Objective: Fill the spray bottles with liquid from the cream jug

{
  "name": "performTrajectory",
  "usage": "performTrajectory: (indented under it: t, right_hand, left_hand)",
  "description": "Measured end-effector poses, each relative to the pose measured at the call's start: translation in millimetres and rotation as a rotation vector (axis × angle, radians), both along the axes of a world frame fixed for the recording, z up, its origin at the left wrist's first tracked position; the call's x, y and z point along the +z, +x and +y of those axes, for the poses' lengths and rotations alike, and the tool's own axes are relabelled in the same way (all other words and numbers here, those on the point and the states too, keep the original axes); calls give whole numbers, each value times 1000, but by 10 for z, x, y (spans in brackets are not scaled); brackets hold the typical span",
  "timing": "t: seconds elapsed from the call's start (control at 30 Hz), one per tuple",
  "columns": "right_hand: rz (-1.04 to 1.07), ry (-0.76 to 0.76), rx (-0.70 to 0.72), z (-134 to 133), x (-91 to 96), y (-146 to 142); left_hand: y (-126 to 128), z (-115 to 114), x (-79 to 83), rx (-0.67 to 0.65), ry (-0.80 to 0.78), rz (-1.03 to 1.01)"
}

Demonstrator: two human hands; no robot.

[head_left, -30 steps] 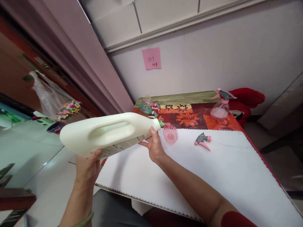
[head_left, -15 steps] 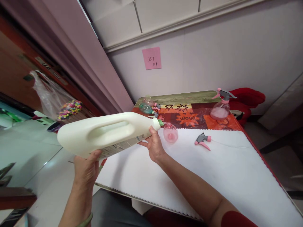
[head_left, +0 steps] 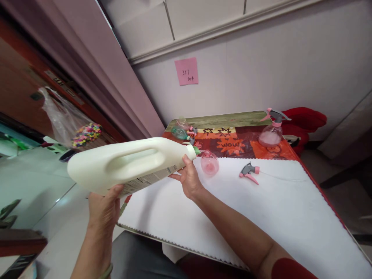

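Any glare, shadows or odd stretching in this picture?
Head view: a small glint shines on the tiled floor; same view, a soft shadow darkens the white mat beneath the white jug, whose label is too small to read; there too, shapes near the edges look stretched.

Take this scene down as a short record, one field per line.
Left grip: holds cream jug from below
Right grip: holds it near the neck
Jug pose: roughly level, green spout close to pink bottle's mouth
Pink bottle: sprayer off, on white mat
Loose sprayer: lying on mat
Fitted spray bottle: upright, far right
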State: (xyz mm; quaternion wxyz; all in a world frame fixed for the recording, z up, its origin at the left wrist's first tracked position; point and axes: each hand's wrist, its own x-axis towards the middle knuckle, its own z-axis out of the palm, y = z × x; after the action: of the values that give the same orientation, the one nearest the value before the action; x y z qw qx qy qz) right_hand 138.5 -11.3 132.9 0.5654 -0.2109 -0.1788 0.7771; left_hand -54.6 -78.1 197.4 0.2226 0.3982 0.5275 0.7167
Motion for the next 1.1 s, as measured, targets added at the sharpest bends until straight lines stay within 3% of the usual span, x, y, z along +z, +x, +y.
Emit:
performTrajectory:
  t: [1.1]
  right_hand:
    - [17,15,26,-20,11,7]
  left_hand:
    - [120,-34,137,55,-38,59]
